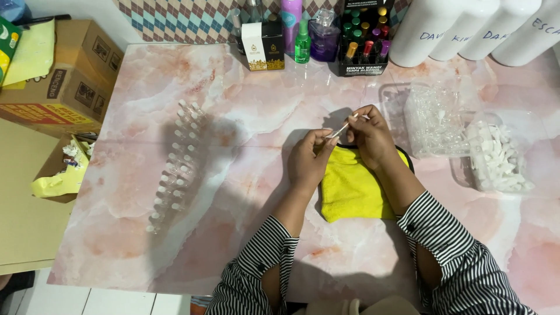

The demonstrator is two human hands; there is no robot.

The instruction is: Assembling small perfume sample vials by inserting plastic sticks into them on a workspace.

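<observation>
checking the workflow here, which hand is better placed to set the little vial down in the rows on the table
Left, probably. The left hand already pinches the small clear vial and sits nearer the rows of vials on that side. The right hand is farther off, above the yellow cloth.

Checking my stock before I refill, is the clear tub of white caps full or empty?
Roughly full: white caps are heaped up inside the clear tub.

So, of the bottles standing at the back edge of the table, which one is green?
The small green spray bottle, standing between the black-and-gold box and the purple glass bottle. The other bottles there are pink, purple or white.
</observation>
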